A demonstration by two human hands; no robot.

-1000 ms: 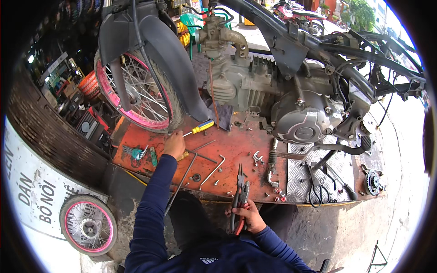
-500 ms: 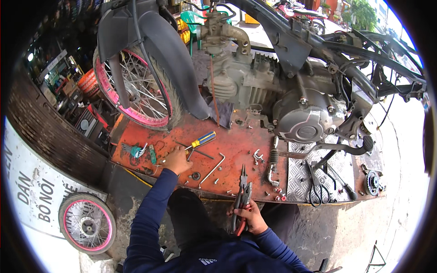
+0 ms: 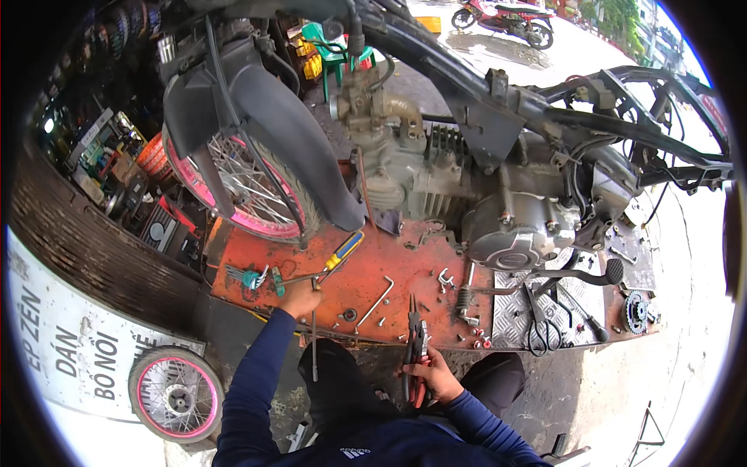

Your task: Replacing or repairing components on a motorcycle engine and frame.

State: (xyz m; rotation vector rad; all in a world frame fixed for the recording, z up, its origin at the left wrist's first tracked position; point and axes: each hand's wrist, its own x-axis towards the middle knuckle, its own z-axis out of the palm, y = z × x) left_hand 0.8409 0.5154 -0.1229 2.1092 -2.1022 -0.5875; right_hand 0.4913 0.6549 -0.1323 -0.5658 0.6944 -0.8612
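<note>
My left hand (image 3: pixel 299 298) is closed around a T-handle wrench (image 3: pixel 314 346), whose long shaft points back toward me over the bench edge. Just beyond it lies a yellow-and-blue screwdriver (image 3: pixel 345 251). My right hand (image 3: pixel 436 375) grips pliers (image 3: pixel 415 338) with red and black handles, jaws pointing away from me. They look like two pairs held together, one of them long-nosed. Between my hands, an L-shaped hex key (image 3: pixel 377 300) and a ring-shaped part (image 3: pixel 350 314) rest on the orange bench (image 3: pixel 257 247). Left of my left hand is a bundle of teal-held keys (image 3: pixel 253 278).
A stripped motorbike with its engine (image 3: pixel 513 226) and front wheel (image 3: pixel 257 194) stands across the bench. Scissors (image 3: pixel 538 327), a sprocket (image 3: pixel 635 311) and several bolts lie to the right. A loose pink-rimmed wheel (image 3: pixel 177 393) leans at lower left.
My left hand has lifted the T-handle wrench, and its shaft has swung toward me. The right hand still holds the pliers. The view has shifted slightly.
</note>
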